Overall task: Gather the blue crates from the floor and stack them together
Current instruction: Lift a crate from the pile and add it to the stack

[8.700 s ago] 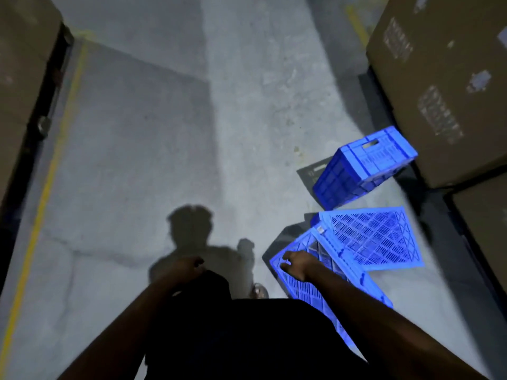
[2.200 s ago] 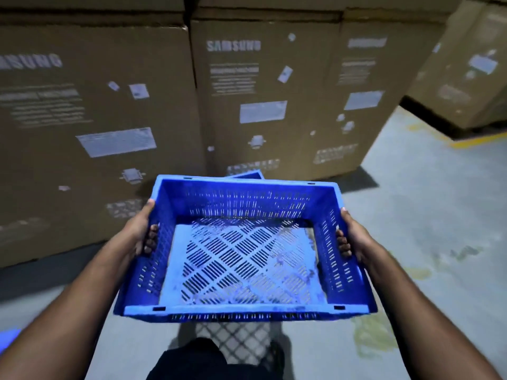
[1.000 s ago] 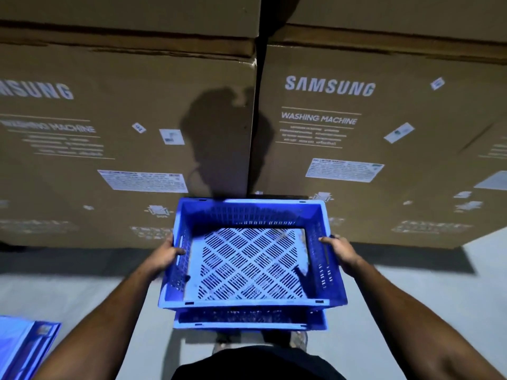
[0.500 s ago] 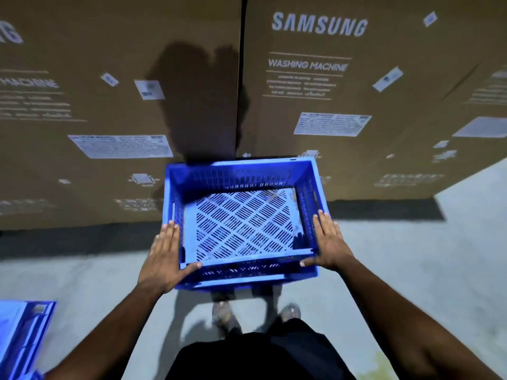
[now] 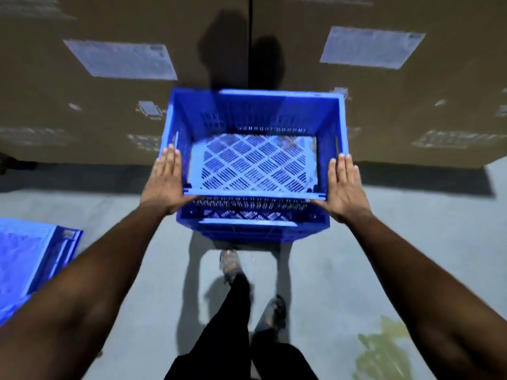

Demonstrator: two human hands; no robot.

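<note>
Two flat hands—left hand (image 5: 166,185), right hand (image 5: 343,187)—press the upright crate (image 5: 255,165), open side up.

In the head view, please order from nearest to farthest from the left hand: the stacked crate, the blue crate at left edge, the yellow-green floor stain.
1. Stacked crate: touching the left hand.
2. Blue crate at left edge: on the floor, lower left.
3. Yellow-green stain: far lower right.

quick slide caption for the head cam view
Left hand and right hand press flat on a blue crate nested atop another before cardboard boxes.
</note>
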